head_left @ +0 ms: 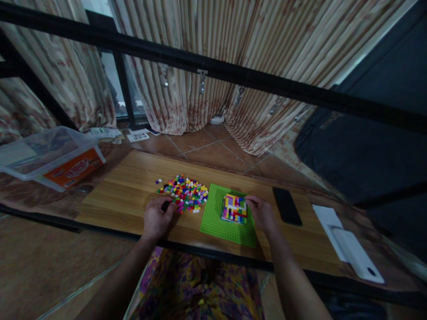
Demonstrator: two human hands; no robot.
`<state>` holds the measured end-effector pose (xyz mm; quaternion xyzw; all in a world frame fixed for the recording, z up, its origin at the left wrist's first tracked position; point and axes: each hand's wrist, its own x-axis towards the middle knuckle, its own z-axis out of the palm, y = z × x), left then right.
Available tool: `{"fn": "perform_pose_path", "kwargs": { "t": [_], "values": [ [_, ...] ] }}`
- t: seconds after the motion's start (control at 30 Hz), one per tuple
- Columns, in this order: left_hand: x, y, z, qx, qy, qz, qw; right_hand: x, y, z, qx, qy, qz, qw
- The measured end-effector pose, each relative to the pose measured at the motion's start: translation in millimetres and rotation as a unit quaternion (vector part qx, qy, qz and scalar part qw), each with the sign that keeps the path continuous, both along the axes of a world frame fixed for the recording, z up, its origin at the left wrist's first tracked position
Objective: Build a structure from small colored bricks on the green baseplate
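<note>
A loose pile of small toy bricks (187, 192) in many colours lies on the wooden board (120, 191). At its near left edge, my left hand (157, 218) is closed, with a small black object (166, 206) between thumb and fingers; its exact kind is unclear. Right of the pile is a green studded baseplate (213, 222), carrying a low block of multicoloured bricks (234, 209). My right hand (262, 214) has its fingertips pinched together at the block's upper right corner. Whether a brick is between those fingertips is too small to tell.
A black phone (287, 206) lies right of the baseplate. Beyond it are white paper (328, 218) and a white device (358, 253). A clear plastic box (70, 155) with an orange label stands at the left. A dark metal bar (213, 73) crosses ahead, before striped curtains (207, 35).
</note>
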<state>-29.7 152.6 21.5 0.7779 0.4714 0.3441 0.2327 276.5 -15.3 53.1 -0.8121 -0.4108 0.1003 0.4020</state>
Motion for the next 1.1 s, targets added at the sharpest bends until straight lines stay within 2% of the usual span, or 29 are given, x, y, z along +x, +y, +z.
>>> {"fn": "perform_pose_path", "kwargs": {
  "t": [0.27, 0.5, 0.6, 0.73, 0.83, 0.93, 1.0, 1.1],
  "values": [
    [0, 0, -1.0, -0.005, 0.002, 0.001, 1.000, 3, -1, -2, 0.005, -0.022, 0.034, 0.999],
    [1, 0, -1.7, 0.006, -0.006, -0.002, 1.000, -4, -1, -1, 0.027, 0.012, -0.006, 1.000],
    [1, 0, -2.1, 0.015, -0.011, -0.001, 1.000, -5, -6, -4, 0.059, 0.044, -0.019, 0.997],
    [1, -1, -2.1, 0.026, -0.019, -0.004, 0.999, -13, -16, -2, 0.111, 0.060, -0.094, 0.988],
    [2, -2, -2.5, 0.025, -0.017, -0.003, 1.000, -30, -18, 8, 0.140, 0.044, -0.123, 0.982],
    [2, -2, -2.7, 0.022, -0.019, -0.001, 1.000, -57, -11, 20, 0.156, 0.042, -0.077, 0.984],
    [3, -3, -2.6, 0.020, -0.024, 0.000, 1.000, -79, -3, 23, 0.134, 0.052, -0.009, 0.990],
    [3, -5, -2.3, 0.015, -0.030, 0.005, 0.999, -108, 12, 20, 0.093, 0.012, 0.094, 0.991]
  ]
}}
